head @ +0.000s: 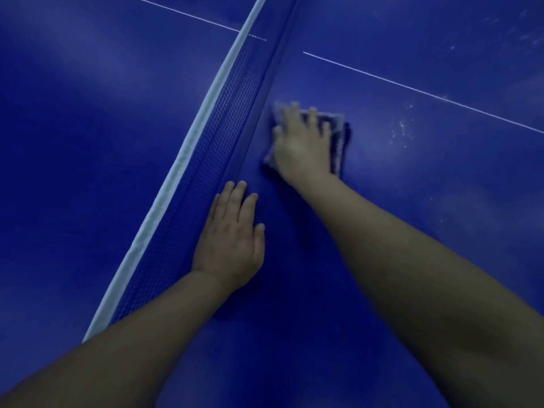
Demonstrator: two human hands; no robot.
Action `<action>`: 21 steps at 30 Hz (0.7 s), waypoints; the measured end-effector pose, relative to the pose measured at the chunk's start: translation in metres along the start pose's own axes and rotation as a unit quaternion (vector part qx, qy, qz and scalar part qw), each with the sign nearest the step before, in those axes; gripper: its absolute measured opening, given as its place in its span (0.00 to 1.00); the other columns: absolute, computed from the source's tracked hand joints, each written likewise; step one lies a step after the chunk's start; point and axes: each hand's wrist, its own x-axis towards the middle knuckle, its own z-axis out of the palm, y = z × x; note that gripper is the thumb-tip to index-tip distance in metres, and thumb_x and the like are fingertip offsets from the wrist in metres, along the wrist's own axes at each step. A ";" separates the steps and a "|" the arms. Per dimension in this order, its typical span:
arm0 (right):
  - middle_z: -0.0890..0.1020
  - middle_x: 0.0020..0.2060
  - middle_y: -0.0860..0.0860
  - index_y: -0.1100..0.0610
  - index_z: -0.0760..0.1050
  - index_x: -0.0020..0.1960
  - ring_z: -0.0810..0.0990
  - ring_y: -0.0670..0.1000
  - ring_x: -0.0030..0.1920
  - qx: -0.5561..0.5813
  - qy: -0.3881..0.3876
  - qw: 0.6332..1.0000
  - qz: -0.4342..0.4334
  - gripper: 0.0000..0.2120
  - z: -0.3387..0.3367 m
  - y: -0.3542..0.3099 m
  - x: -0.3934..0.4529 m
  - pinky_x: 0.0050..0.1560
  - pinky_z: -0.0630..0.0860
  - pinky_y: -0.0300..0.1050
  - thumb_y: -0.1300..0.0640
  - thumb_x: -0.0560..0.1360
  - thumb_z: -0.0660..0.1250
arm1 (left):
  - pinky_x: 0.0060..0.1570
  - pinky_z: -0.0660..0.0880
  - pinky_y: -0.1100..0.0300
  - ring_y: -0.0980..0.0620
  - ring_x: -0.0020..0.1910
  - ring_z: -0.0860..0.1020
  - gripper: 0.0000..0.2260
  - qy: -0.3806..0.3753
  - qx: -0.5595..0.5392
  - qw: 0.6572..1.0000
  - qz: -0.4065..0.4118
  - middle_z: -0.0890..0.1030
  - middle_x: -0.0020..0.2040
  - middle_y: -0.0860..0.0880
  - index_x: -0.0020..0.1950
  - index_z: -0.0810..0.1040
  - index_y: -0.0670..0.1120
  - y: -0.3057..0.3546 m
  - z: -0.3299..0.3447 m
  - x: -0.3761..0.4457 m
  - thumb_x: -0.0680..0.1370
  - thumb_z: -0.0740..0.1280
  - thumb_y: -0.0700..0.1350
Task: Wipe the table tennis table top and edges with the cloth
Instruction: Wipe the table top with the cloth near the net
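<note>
The blue table tennis table top (412,178) fills the view. Its net (217,136), with a white top band, runs diagonally from lower left to top centre. My right hand (300,145) presses flat, fingers spread, on a folded grey and dark cloth (338,139) that lies on the table just right of the net's foot. My left hand (232,240) rests palm down on the bare table beside the net, nearer to me, holding nothing.
A thin white centre line (426,92) crosses the table on the right half and continues beyond the net at the top left. Pale dusty specks (403,128) mark the surface to the right of the cloth and at the top right.
</note>
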 end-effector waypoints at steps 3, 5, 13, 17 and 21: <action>0.58 0.80 0.50 0.54 0.56 0.81 0.52 0.58 0.80 -0.057 -0.040 0.985 -0.156 0.27 0.004 0.006 -0.062 0.77 0.51 0.63 0.48 0.84 0.49 | 0.77 0.53 0.47 0.41 0.77 0.58 0.24 0.000 -0.012 1.000 0.001 0.64 0.76 0.38 0.71 0.68 0.37 -0.002 0.000 0.000 0.80 0.54 0.49; 0.58 0.80 0.48 0.52 0.57 0.81 0.52 0.55 0.80 -0.052 -0.066 0.982 -0.172 0.27 -0.001 0.042 -0.118 0.78 0.49 0.61 0.46 0.83 0.47 | 0.75 0.58 0.45 0.41 0.77 0.59 0.24 0.003 -0.017 1.000 -0.003 0.65 0.75 0.38 0.72 0.68 0.37 -0.004 -0.003 -0.001 0.80 0.54 0.49; 0.52 0.81 0.45 0.50 0.51 0.81 0.46 0.56 0.80 -0.005 -0.026 0.995 0.091 0.26 -0.014 0.045 -0.014 0.77 0.45 0.63 0.47 0.85 0.49 | 0.77 0.54 0.47 0.42 0.77 0.58 0.25 -0.023 0.014 1.000 0.003 0.64 0.76 0.39 0.73 0.68 0.39 -0.002 -0.004 0.000 0.80 0.52 0.50; 0.58 0.80 0.48 0.52 0.56 0.81 0.53 0.58 0.80 -0.041 -0.023 0.996 -0.079 0.26 0.003 0.016 -0.060 0.76 0.50 0.63 0.46 0.84 0.49 | 0.75 0.54 0.46 0.41 0.76 0.60 0.25 -0.014 0.005 1.000 0.022 0.66 0.75 0.38 0.72 0.69 0.37 -0.003 -0.002 0.007 0.80 0.53 0.50; 0.63 0.78 0.46 0.51 0.62 0.79 0.57 0.56 0.79 -0.012 -0.036 0.998 -0.046 0.28 -0.010 0.076 -0.124 0.76 0.47 0.57 0.44 0.82 0.48 | 0.77 0.52 0.49 0.43 0.78 0.58 0.26 -0.011 -0.023 1.000 0.016 0.64 0.77 0.40 0.73 0.69 0.38 0.000 -0.004 0.047 0.80 0.52 0.51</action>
